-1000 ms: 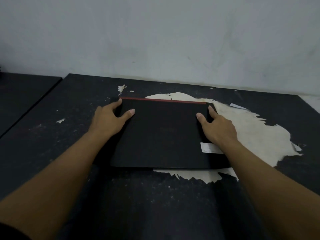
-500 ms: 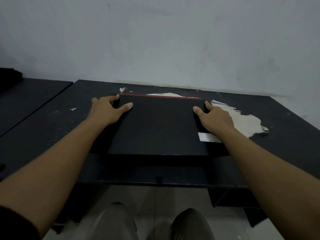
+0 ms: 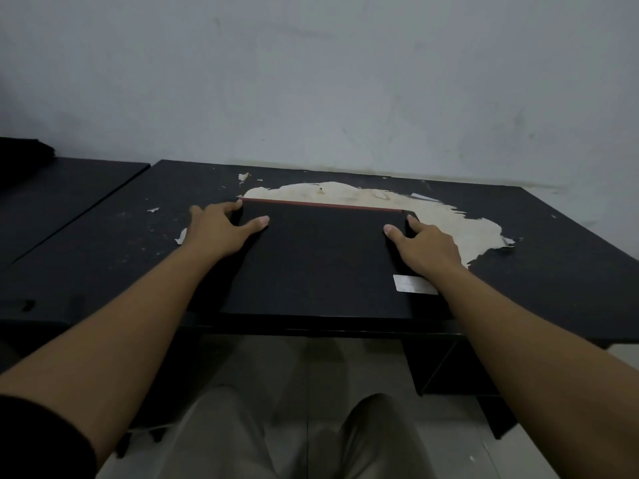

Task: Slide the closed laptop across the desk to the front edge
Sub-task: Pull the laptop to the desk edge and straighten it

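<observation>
Resting flat on the black desk (image 3: 553, 271), the closed laptop (image 3: 321, 264) lay with its near edge at the desk's front edge and its red-trimmed far edge toward the wall (image 3: 311, 81). Your left hand (image 3: 218, 233) gripped the far left corner, thumb on the lid and fingers wrapped over the side, where they were hidden. Your right hand (image 3: 427, 248) held the far right corner the same way, thumb on top and index finger along the edge; the remaining fingers could not be made out. Your right forearm covered part of a pale sticker (image 3: 409, 283) on the lid, so its print was unreadable. Dim light merged the laptop's sides with the desktop. Behind the laptop, a large patch (image 3: 432, 216) of the dark surface layer had peeled away, exposing pale material, with small chips nearby. A second dark surface (image 3: 62, 195) stood just beside the desk at the left, cut off by the frame. Below the desk, your knees (image 3: 294, 433) showed over a light floor.
</observation>
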Tool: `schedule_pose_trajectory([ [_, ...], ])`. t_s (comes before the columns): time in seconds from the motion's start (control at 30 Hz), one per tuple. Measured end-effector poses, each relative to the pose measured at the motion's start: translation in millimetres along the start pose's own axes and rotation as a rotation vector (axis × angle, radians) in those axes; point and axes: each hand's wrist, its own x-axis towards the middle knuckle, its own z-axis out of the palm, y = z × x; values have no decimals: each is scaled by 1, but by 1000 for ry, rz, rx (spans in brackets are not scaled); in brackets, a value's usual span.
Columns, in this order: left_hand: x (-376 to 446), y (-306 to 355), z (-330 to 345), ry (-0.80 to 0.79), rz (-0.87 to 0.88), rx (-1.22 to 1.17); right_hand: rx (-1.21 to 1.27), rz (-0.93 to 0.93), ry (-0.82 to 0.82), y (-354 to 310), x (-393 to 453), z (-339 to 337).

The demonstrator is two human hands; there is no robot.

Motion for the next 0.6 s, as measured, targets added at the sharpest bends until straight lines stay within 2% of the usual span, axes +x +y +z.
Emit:
schedule_pose_trajectory([
  [0.4,-9,-7,15,48,24,58,-136,-20,17,10,0,16],
  [0.6,-14,-10,8,12,35,-11,-235,-30,15,10,4,21],
])
